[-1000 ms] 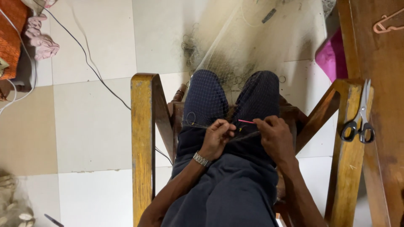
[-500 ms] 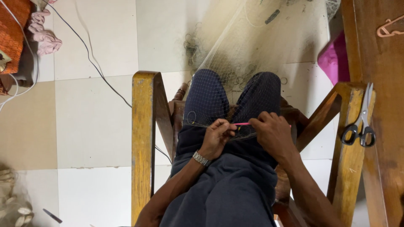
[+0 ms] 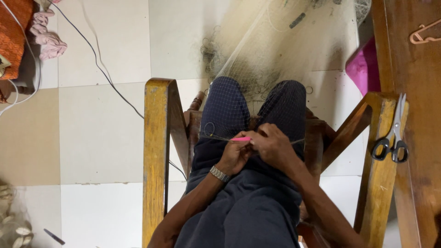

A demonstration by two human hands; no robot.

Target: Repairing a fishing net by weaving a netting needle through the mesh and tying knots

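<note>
Nearest the camera, dark trousers (image 3: 248, 206) are seen on the seated person's lap, with a metal wristwatch (image 3: 219, 173) worn on the left wrist; just beyond, the left hand (image 3: 234, 156) and the right hand (image 3: 273, 147) are brought together over the thighs; the left fingers are closed around a slim pink tool (image 3: 240, 138), whose tip is pointed away to the left; the right fingers are curled shut, pinched on the fine netting (image 3: 257, 82) where it is drawn taut across the knees, touching the left hand. A wooden chair arm (image 3: 156, 151) is seen on the left side; on the right chair arm (image 3: 381, 174) a pair of black-handled scissors (image 3: 391, 138) is laid. Farther off, the netting is spread from the knees onto the tiled floor (image 3: 101, 133), where a dark cable (image 3: 98, 64) is trailed; a bright pink object (image 3: 360, 69) is partly hidden at the far right.
</note>
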